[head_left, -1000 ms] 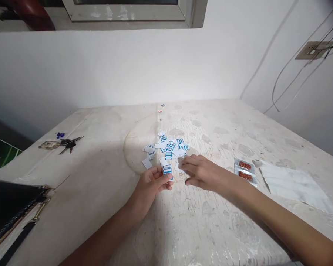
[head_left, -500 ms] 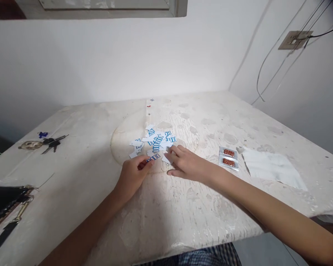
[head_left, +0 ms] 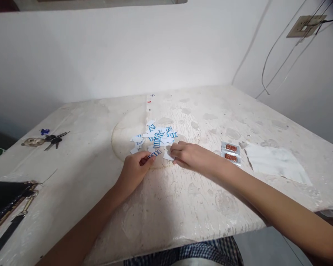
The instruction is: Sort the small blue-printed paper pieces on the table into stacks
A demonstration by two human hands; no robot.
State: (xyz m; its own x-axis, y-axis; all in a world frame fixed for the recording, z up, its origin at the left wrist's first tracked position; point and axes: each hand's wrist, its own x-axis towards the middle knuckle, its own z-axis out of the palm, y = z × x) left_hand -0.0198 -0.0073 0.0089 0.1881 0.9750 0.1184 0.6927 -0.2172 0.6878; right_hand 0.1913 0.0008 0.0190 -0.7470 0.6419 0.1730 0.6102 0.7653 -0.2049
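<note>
A small heap of white paper slips (head_left: 159,136) with blue printed marks lies on the pale table (head_left: 183,214). My left hand (head_left: 135,168) is closed at the heap's near left side, pinching a slip with blue printed boxes (head_left: 156,153) between thumb and fingers. At the near right side, my right hand (head_left: 187,155) has its thumb and fingers drawn together at the edge of a white paper slip (head_left: 168,155). The fingertips partly cover that slip. Several slips in the heap overlap one another.
Two foil-backed packs with reddish-brown contents (head_left: 231,152) lie at the right, beside a white cloth or paper sheet (head_left: 277,164). Keys (head_left: 54,139) and a small blue object (head_left: 44,131) lie at the left. A black pouch with a strap (head_left: 5,207) occupies the near left edge.
My right hand's thumb and fingers have closed together at a white slip. My left hand keeps its pinch on the printed slip. The view has tilted down slightly.
</note>
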